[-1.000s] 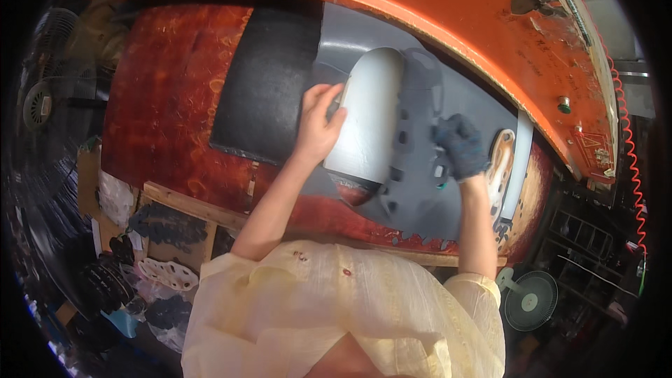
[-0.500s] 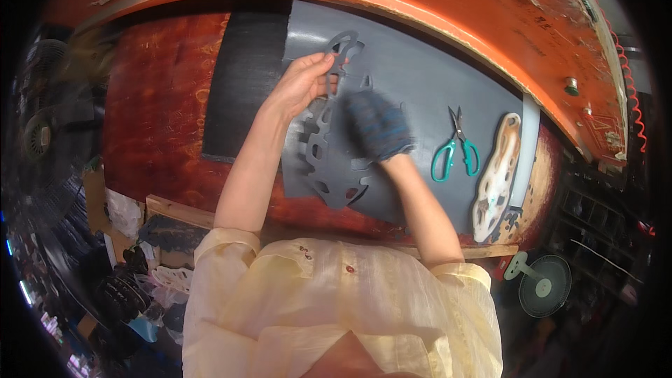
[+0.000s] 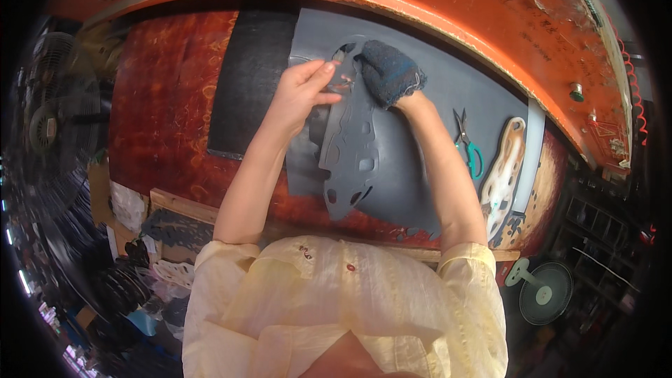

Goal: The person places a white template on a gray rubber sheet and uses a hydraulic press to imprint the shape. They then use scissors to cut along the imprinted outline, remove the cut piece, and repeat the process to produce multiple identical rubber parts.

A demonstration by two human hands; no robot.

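Note:
A long grey cut-out sheet piece with several holes hangs between my hands, its lower end over the red table edge side. My bare left hand is closed on its left edge near the top, thumb and forefinger pressed together. In a dark knitted glove, my right hand grips the upper right edge of the same piece; the fingertips are hidden by the glove and its angle. Beneath lies a larger smooth grey sheet. To the right of my right forearm rest green-handled scissors, partly covered by the arm.
A white and brown elongated template with holes lies at the table's right end. Dark sheet and reddish table top extend left. An orange machine beam spans the far side. A fan stands lower right.
My gloved right hand has gone up to the top of the grey piece. The piece has shifted slightly, its lower end now nearer me. My right forearm now partly covers the scissors.

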